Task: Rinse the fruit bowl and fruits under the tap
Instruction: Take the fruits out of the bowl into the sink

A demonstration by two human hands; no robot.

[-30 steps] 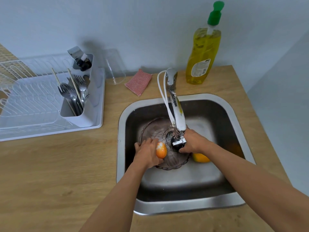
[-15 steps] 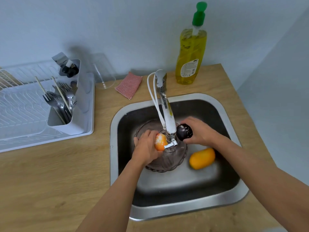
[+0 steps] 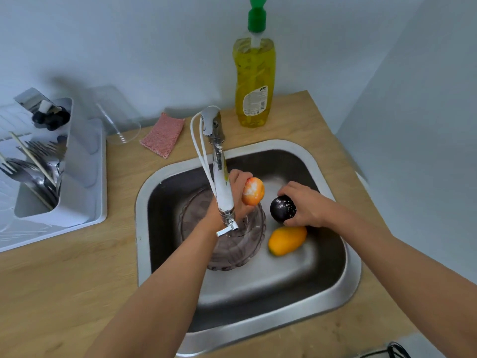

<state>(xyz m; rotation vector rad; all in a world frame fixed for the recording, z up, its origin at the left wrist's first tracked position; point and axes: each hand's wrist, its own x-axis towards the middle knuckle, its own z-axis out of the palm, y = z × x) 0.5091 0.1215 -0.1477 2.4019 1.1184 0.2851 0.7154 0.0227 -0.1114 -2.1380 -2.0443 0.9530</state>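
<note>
A clear ribbed fruit bowl point(image 3: 232, 251) lies in the steel sink point(image 3: 346, 288), below the chrome tap point(image 3: 222, 187). My left hand point(image 3: 238, 187) is shut on an orange-red fruit point(image 3: 253, 191) with white foam on it, held just right of the tap spout above the bowl's rim. My right hand point(image 3: 307, 205) grips a dark purple fruit point(image 3: 283, 210), also flecked with foam, above the sink's right half. A yellow-orange fruit point(image 3: 287, 240) lies loose on the sink floor beside the bowl. The tap hides part of my left hand.
A yellow dish-soap bottle point(image 3: 254, 81) stands behind the sink. A pink sponge cloth point(image 3: 163, 134) lies at the back left, next to a clear lid point(image 3: 121, 125). A white drying rack point(image 3: 85, 202) with a cutlery holder point(image 3: 44, 171) sits at the left on the wooden counter point(image 3: 64, 275).
My left hand has lifted the orange-red fruit up and to the right of the spout. My right hand has moved the dark fruit right, away from the tap. The view has shifted.
</note>
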